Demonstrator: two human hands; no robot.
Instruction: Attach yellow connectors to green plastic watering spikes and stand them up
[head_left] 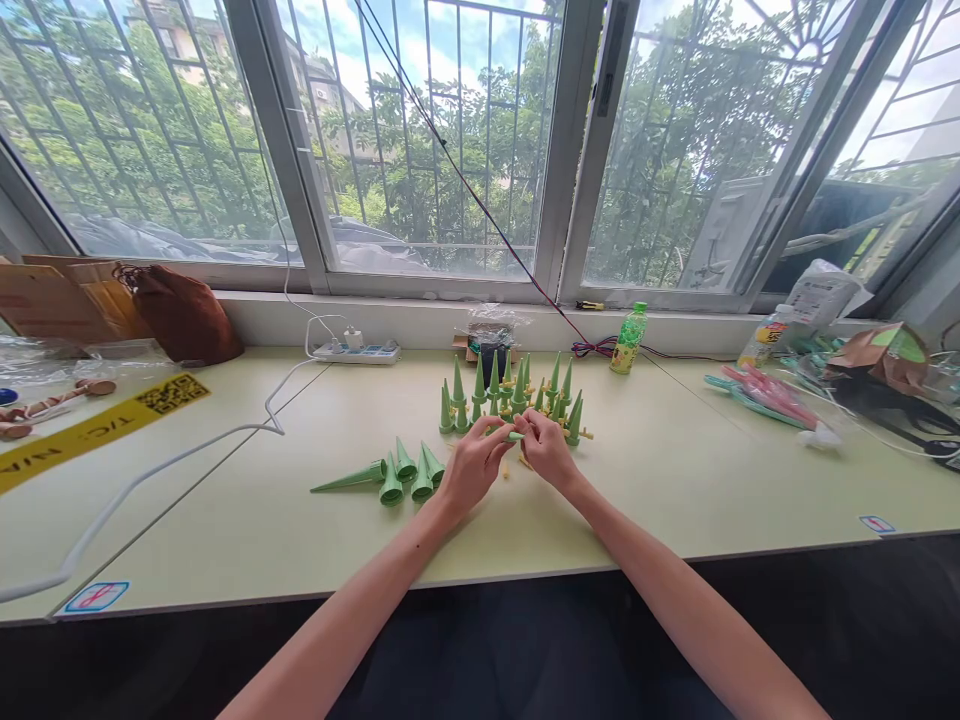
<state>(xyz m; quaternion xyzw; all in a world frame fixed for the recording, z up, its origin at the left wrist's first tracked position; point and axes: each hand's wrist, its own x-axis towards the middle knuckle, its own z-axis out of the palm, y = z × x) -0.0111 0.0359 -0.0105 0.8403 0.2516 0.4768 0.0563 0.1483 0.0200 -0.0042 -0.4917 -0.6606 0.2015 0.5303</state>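
A green cone-shaped plastic spike is held between my two hands above the table. My left hand is closed around it, and most of the spike is hidden by the fingers. At its other end, the fingers of my right hand are pinched together; whether a small part is also between them I cannot tell. Just beyond stands a cluster of upright green spikes, several with yellow side pieces. Several loose green spikes rest left of my left hand, one of them on its side. Small yellow pieces lie beneath my hands.
A green-capped bottle and a power strip stand by the window sill. A white cable crosses the table at left, near a brown pouch. Pink and teal plastic items lie at right among bags.
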